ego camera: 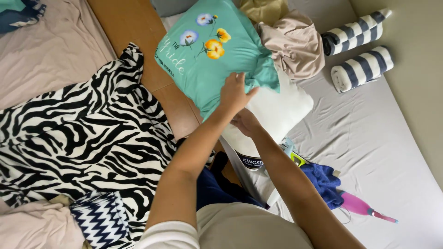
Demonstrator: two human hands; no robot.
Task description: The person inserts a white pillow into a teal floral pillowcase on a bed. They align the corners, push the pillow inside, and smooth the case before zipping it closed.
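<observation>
Head view: left hand [234, 92] grips teal flowered pillowcase [207, 50] edge, centre far; right hand [244, 122] holds white pillow [277, 108] beneath. Risk: case bunches at corner, pillow slips from loose grip.

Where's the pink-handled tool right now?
In the head view, the pink-handled tool lies at lower right on the grey sheet, just right of the crumpled blue cloth, away from both hands.

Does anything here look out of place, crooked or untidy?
Yes. The teal pillowcase covers only part of the white pillow, bunched where the left hand grips it; the right hand touches the pillow. A beige cloth lies crumpled beside two neatly rolled striped towels.
</observation>
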